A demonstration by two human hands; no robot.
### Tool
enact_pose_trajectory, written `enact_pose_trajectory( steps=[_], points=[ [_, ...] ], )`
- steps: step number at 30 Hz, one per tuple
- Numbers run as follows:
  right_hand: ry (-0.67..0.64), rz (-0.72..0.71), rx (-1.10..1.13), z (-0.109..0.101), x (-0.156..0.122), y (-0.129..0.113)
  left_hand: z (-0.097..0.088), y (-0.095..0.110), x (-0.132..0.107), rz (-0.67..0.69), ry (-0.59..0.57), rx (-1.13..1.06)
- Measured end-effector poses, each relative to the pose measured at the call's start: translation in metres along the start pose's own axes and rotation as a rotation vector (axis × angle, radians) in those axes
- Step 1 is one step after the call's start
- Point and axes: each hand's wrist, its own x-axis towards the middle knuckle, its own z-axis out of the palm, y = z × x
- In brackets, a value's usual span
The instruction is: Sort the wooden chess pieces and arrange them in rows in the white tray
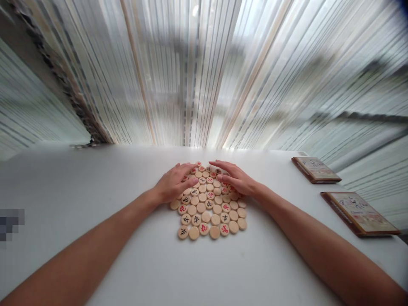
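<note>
Both forearms slanted inward on either side of the round wooden pieces (209, 204), whose near rows lay in full view on the white table (207, 272); the left hand (174, 182) and right hand (235, 176) flanked the cluster's far half, thumbs spread from extended fingers; pieces lay between and partly behind these fingers; two flat boxes (366, 212) lay right of the cluster, a striped curtain (168, 76) beyond it.

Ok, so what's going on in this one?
A person has an open left hand and an open right hand on either side of the far part of a cluster of round wooden pieces on a white table. Some pieces show red or black characters; others look blank. Neither hand visibly lifts one. Two flat boxes or books lie off to the right.
</note>
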Motion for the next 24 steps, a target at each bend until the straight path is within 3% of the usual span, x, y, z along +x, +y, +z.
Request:
enact_pose_trajectory(
  steps=[6, 11, 17, 20, 24],
  points=[
    [0.045, 0.015, 0.088, 0.002, 0.001, 0.0, 0.003, -0.002, 0.003, -0.086, -0.02, 0.02],
    [0.071, 0.053, 0.262, 0.0, 0.001, 0.006, -0.007, -0.001, 0.026, -0.163, -0.013, 0.026],
    [0.095, 0.075, 0.417, -0.005, 0.0, 0.014, -0.012, 0.006, 0.049, -0.096, -0.059, -0.005],
    [0.106, 0.082, 0.465, -0.005, 0.002, 0.017, -0.012, 0.009, 0.048, -0.08, -0.07, -0.039],
    [0.113, 0.09, 0.513, -0.006, 0.002, 0.02, -0.022, 0.018, 0.031, -0.088, 0.015, -0.055]
  ],
)
